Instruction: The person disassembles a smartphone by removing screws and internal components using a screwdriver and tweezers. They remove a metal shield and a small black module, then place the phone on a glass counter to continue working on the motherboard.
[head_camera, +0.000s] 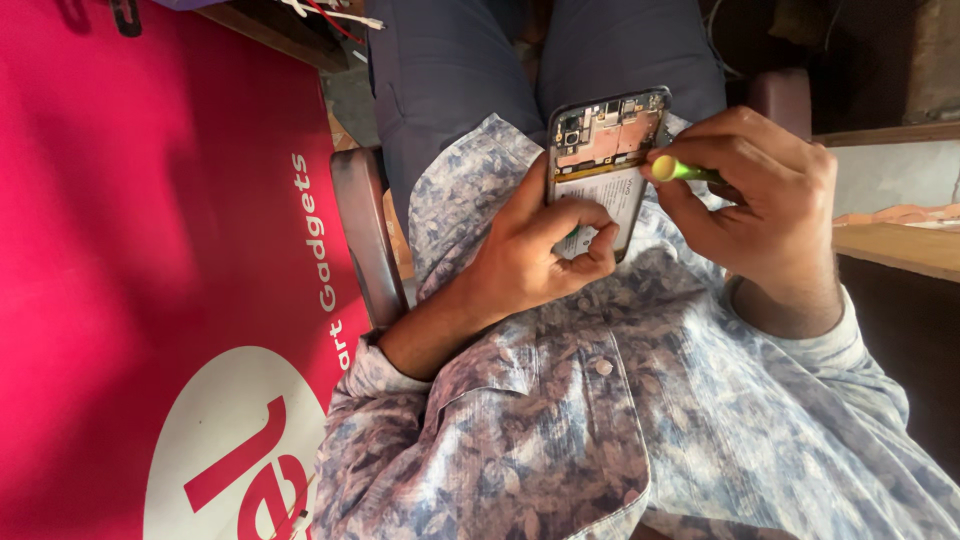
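Head view: looks down at two bare hands over a lap, with an opened phone held between them.
Left grip: the left hand (545, 250) is closed on the near end of the phone (600, 165), thumb across the pale lower part and fingers curled behind the edge.
Right grip: the right hand (755, 195) is pinched shut around a tool with a yellow-green handle (680, 169), its fingers bunched over the far part of the shaft.
Tool: its tip end lies at the phone's right edge, about where the board meets the battery; whether it touches cannot be told.
Phone: back cover off, held tilted above the lap, roughly centre of the scene; a copper-toned circuit board and camera fill its far end, a pale battery (600, 205) fills the near part.
Clothing: a blue-grey floral shirt (620, 400) covers both arms and the near body; grey-blue trousers (450, 70) lie beyond the phone.
Left side: a pink banner (150, 250) with a white circle, and a dark chair arm (362, 230) beside it.
Right side: a wooden worktop (900, 245) edge, well apart from the hands.
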